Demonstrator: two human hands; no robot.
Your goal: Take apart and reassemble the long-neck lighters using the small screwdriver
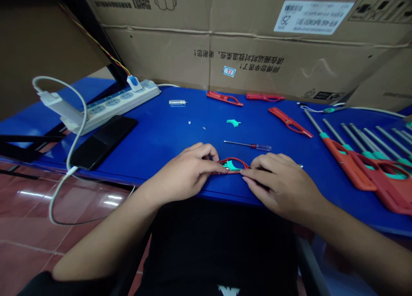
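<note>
Upside-down Chinese lines are printed on the cardboard box (pixel 161 51) behind the screwdriver (pixel 253 146), and on its white label (pixel 313 16), beyond the screwdriver to the right, a large "25" can be read, also inverted; the smaller print is hard to make out. A blue-edged sticker (pixel 229 71) is stuck to the box beyond the screwdriver, its digits too small to read surely. Just on the near side of the screwdriver, the red half-shell (pixel 237 158), with a green trigger (pixel 230 164) seated in it, is held at both ends above the blue table (pixel 154 137). Its left end is pinched between thumb and forefinger of the left hand (pixel 193 167); its right end is gripped by the closely set thumb and forefinger of the right hand (pixel 278 178). Beyond the screwdriver, a loose green piece (pixel 233 123) and three red casings (pixel 224 98) are laid out. Well to the left of it, a power strip (pixel 111 105) and a black phone (pixel 104 141) are seen; to its right, long-nosed lighters (pixel 349 158) are heaped.
</note>
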